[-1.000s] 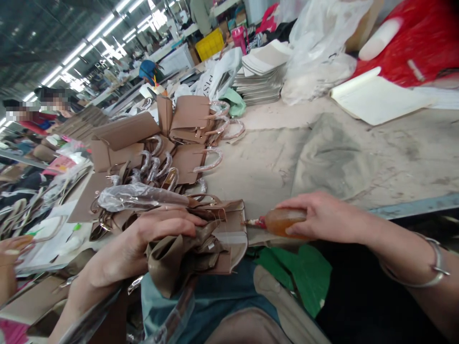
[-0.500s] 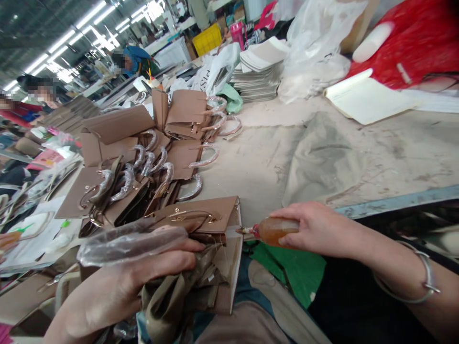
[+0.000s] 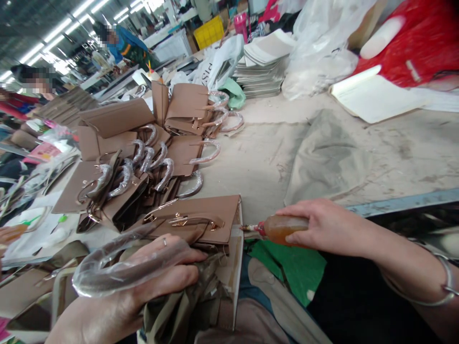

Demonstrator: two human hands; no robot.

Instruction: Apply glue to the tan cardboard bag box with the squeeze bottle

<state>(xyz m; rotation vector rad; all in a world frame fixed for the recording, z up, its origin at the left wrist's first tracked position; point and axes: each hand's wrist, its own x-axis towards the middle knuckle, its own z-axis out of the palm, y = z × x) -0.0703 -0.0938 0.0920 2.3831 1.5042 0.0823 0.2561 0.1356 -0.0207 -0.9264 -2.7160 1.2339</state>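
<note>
My right hand [image 3: 319,224] is wrapped round a bottle [image 3: 281,228] of amber liquid with a red collar. Its narrow tip is at the open side edge of a brown handbag [image 3: 215,215], by a pale strip. My left hand [image 3: 168,272] grips the bag's lower part and its olive lining [image 3: 179,306]. A plastic-wrapped handle [image 3: 103,267] loops over the back of that hand. Metal clasps show on the bag's upper face.
Brown bags [image 3: 122,148] with wrapped handles are piled at the left. Behind stand stacked sheets [image 3: 260,76], a clear plastic bag [image 3: 315,52] and red plastic [image 3: 430,43]. A metal table edge [image 3: 405,200] runs at the right. Other people are at the far left.
My right hand and the bottle have moved slightly right. The bag has turned a little, showing more of its clasps. A person in blue at the back has shifted.
</note>
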